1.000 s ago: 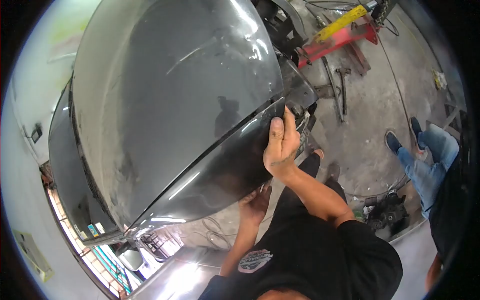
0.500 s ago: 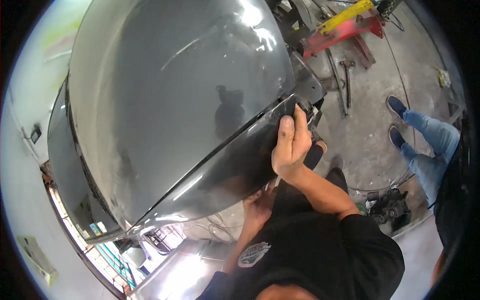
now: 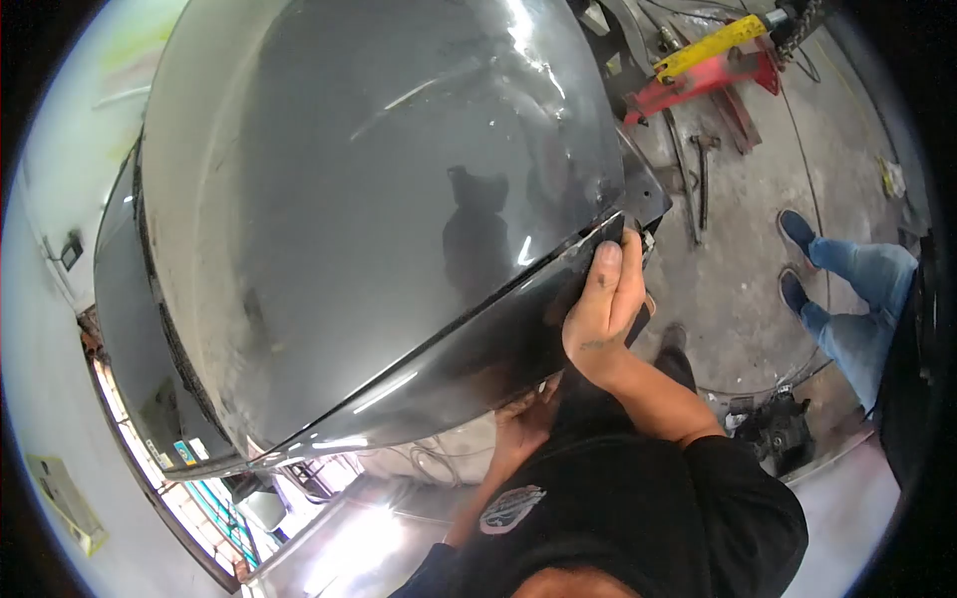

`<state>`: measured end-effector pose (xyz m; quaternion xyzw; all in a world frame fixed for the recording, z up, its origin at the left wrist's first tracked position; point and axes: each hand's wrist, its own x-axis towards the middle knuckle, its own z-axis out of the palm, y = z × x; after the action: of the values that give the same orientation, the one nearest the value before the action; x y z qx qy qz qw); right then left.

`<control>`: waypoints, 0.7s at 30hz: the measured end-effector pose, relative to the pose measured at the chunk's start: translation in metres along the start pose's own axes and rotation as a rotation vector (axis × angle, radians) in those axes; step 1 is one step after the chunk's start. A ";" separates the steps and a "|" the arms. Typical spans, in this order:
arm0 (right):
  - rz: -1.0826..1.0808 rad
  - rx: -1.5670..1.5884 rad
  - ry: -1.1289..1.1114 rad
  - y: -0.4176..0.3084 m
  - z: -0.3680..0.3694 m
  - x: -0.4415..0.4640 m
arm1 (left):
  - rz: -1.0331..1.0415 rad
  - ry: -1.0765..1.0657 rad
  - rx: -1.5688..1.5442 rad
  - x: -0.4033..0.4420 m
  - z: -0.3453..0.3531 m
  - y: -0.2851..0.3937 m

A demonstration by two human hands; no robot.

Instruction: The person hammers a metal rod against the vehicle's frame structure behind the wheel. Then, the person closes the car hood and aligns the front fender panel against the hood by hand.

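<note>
- Right hand (image 3: 603, 314): grip pinching the front end of the dark fender (image 3: 488, 354), thumb on its outer face.
- From there the fender runs toward eight o'clock, the hood (image 3: 399, 199) along its eleven o'clock side.
- Left hand (image 3: 523, 427): seven o'clock from the right, at the fender's lower edge; fingers partly hidden, so I cannot tell its grip.

The grey concrete floor (image 3: 738, 309) to the right of the right hand (image 3: 604, 304) bore a hammer-like tool (image 3: 704, 189) and a metal bar (image 3: 683, 179) ahead of it, another person's dark shoes (image 3: 797, 229) farther right, and a dark mechanical part (image 3: 778, 436) behind it.
</note>
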<state>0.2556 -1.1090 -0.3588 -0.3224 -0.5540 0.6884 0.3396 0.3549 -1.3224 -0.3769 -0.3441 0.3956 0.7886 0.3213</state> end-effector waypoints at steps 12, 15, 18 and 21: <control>-0.043 -0.055 -0.006 -0.018 -0.009 0.009 | 0.029 -0.239 -0.041 0.000 -0.006 -0.015; 0.024 -0.083 -0.022 -0.023 -0.012 0.006 | 0.091 -0.142 -0.031 -0.010 0.009 -0.014; -0.004 -0.143 -0.025 -0.023 -0.012 0.002 | 0.173 -0.103 0.007 -0.008 0.009 -0.021; -0.022 -0.117 -0.040 -0.022 -0.008 0.004 | 0.226 -0.110 0.023 -0.002 0.021 -0.024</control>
<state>0.2628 -1.0982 -0.3388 -0.3216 -0.6037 0.6573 0.3165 0.3688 -1.2940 -0.3752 -0.2500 0.4226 0.8328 0.2556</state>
